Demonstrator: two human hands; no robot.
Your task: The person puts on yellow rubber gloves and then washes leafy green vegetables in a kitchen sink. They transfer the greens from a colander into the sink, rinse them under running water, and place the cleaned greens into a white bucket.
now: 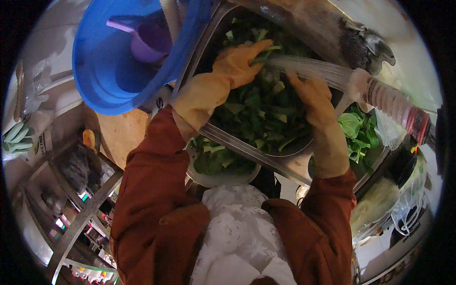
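Note:
Chopped leafy greens (256,103) fill a stainless steel sink basin (245,140) in front of me. My left hand (240,64), in a yellowish rubber glove, reaches into the basin with some green stems and leaves at its fingers. On the right side of the basin, my gloved right hand (311,94) dips its fingertips down at the greens; its grip is partly hidden. Water (306,66) sprays leftward between and over the hands, out of a pale nozzle (356,83) on a ribbed hose (388,98).
A blue plastic tub (103,71) at upper left holds a purple dipper (149,42). Below the sink edge sits a bowl (210,180) of cut greens. More leafy greens (358,131) lie at right, near plastic bags (406,203). A wooden board (121,133) stands at left.

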